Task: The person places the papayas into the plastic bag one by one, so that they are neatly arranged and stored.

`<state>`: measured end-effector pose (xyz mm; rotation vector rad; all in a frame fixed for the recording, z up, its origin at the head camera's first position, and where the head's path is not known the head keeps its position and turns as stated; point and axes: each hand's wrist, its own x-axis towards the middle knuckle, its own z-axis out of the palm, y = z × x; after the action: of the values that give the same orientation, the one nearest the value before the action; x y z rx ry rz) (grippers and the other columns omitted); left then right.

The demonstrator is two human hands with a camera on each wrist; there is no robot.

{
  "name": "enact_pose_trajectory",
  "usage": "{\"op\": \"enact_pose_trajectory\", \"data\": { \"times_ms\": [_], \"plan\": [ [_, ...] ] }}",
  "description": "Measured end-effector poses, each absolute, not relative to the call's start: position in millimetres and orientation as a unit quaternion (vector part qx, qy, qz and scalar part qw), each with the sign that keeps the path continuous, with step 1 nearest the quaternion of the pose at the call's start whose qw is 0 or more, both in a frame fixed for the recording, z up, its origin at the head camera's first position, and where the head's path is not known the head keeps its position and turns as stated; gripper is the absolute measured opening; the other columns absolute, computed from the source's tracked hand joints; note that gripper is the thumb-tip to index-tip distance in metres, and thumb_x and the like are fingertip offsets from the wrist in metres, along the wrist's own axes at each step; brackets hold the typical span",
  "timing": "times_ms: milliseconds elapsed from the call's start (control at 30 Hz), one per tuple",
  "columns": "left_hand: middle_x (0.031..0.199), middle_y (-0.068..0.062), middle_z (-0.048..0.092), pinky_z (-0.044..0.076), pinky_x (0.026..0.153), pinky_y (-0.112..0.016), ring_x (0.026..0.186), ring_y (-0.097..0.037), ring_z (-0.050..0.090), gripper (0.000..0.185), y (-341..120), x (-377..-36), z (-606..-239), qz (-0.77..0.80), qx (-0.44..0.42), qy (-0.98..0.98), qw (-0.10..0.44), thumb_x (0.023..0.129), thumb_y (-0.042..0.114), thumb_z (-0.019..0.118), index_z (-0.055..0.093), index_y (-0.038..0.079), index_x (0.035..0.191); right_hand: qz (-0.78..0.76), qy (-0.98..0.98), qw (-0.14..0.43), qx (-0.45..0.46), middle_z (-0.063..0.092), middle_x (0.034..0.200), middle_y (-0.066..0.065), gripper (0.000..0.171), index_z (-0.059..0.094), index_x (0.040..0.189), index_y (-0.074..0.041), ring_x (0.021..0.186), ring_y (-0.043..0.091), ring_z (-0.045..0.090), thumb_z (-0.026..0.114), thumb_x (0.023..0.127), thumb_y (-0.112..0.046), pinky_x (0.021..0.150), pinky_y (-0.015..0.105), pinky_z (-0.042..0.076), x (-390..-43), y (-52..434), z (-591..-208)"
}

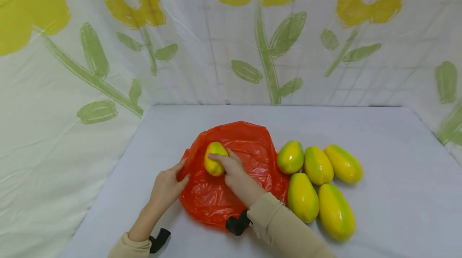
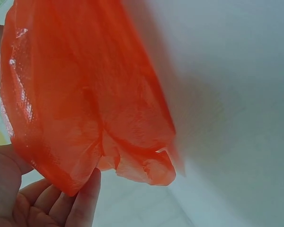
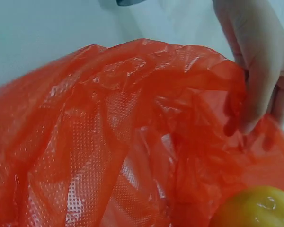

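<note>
A red plastic bag (image 1: 252, 138) lies spread on the table with its mouth open upward. My left hand (image 1: 162, 190) holds the bag's left rim, with the thumb on the inner side and the fingers outside; the left wrist view shows the edge of the bag (image 2: 75, 123) between them. In my right hand (image 1: 240, 180) is a yellow-green papaya (image 1: 215, 150), gripped over the inside of the bag. Part of this papaya (image 3: 255, 210) shows low in the right wrist view, where the right hand's fingers are out of sight.
Several more glossy papayas (image 1: 303, 198) lie in two rows against the bag's right side. The table (image 1: 397, 162) has a pale cover. Behind it and at the left hangs a white cloth (image 1: 187, 49) printed with yellow flowers. A black wrist mount (image 1: 238, 224) sits at the right cuff.
</note>
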<state>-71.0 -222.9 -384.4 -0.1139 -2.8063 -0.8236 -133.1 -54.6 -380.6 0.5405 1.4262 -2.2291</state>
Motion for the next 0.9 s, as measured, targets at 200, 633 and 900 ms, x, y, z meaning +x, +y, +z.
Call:
{"op": "enact_pose_trajectory", "data": {
  "times_ms": [200,633,900],
  "plan": [
    [0.061,-0.008,0.056,0.034,0.045,-0.021,0.047,-0.012,0.036,0.046,-220,-71,-381,-0.279,-0.03,-0.955,0.093,0.081,-0.005,0.069,0.059,-0.011,0.125,-0.783,0.561,0.196,0.184,0.046,0.134,0.018,0.075,0.038,0.149,-0.008,0.116,0.036,0.046,0.075,0.084,-0.012,0.1,0.046,0.044,-138,-63,-385],
    [0.054,-0.001,0.044,0.032,0.044,-0.022,0.046,-0.012,0.035,0.047,-218,-69,-380,-0.279,-0.014,-0.957,0.077,0.081,-0.005,0.066,0.058,-0.008,0.128,-0.744,0.625,0.167,0.168,0.044,0.138,0.019,0.077,0.038,0.15,-0.01,0.119,0.038,0.045,0.076,0.083,-0.009,0.099,0.047,0.045,-150,-74,-392],
    [0.065,-0.01,0.059,0.033,0.044,-0.022,0.047,-0.012,0.037,0.047,-218,-67,-379,-0.281,-0.011,-0.956,0.083,0.08,-0.006,0.066,0.059,-0.009,0.127,-0.717,0.659,0.147,0.173,0.045,0.137,0.018,0.079,0.036,0.15,-0.011,0.12,0.038,0.044,0.077,0.082,-0.01,0.099,0.05,0.045,-154,-80,-396]
  ]
}}
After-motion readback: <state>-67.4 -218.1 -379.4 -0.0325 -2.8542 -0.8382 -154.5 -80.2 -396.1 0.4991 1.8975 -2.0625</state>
